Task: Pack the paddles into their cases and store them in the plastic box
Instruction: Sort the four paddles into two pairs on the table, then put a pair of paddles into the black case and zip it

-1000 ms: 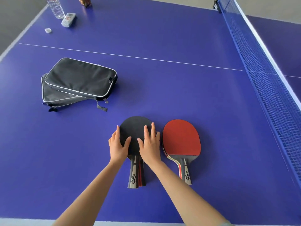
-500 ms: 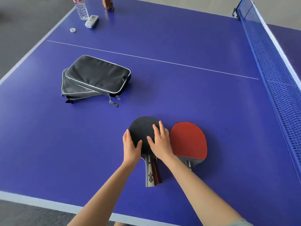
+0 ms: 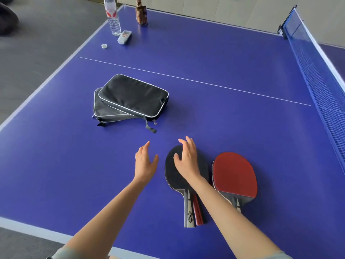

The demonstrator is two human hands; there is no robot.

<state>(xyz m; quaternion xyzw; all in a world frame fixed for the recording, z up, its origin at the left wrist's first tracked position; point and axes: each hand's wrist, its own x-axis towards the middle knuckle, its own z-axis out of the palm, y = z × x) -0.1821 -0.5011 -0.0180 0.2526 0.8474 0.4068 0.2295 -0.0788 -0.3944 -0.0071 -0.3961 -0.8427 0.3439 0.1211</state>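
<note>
Reaching for the cases (image 3: 130, 99), my left hand (image 3: 144, 162) and right hand (image 3: 186, 159) are both spread and hold nothing; the black paddle (image 3: 172, 172) and red paddle (image 3: 234, 174) lie beside me. I should lift the top case first, then find its zipper.

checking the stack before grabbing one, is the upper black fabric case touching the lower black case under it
Touching. The head view shows the upper black fabric case lying partly on the lower black case, its edge overlapping it with no gap visible; both rest on the blue table.
</note>
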